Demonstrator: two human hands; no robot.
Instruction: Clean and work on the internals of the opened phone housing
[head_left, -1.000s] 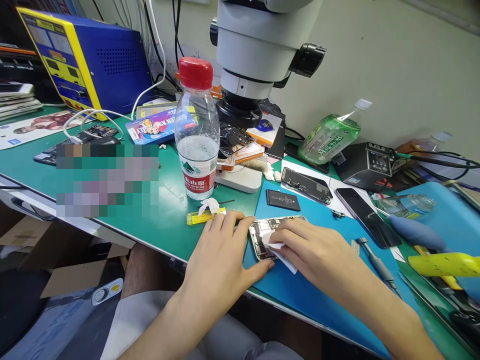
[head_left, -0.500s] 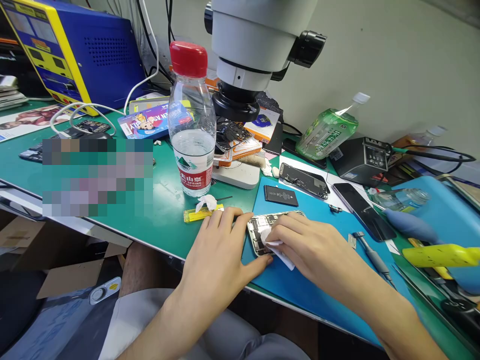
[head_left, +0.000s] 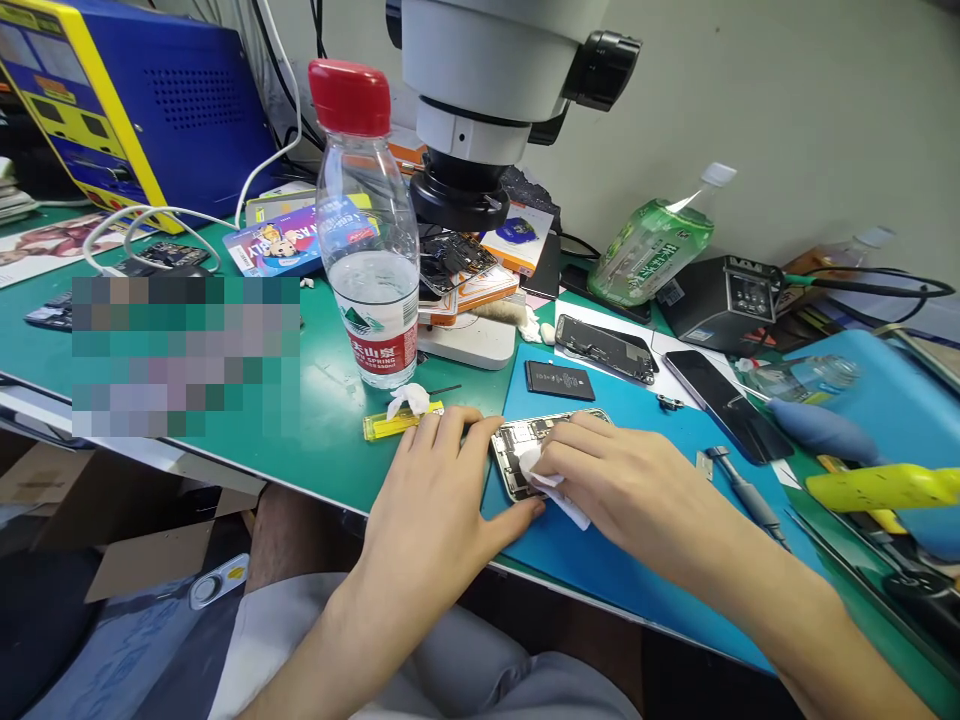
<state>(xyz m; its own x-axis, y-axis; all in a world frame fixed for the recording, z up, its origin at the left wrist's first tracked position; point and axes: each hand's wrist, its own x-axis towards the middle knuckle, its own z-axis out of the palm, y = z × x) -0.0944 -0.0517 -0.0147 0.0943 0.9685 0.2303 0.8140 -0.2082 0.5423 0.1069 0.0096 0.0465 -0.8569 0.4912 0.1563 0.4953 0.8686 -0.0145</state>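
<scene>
The left hand (head_left: 431,500) lies flat, bracing the opened phone (head_left: 525,450) on the blue mat (head_left: 637,560). The right hand (head_left: 607,480) presses a white wipe (head_left: 551,495) onto it. The phone's long axis runs away toward the right. Behind stand a half-full water bottle (head_left: 367,230) and a microscope (head_left: 480,100); a battery (head_left: 559,380) lies near.
</scene>
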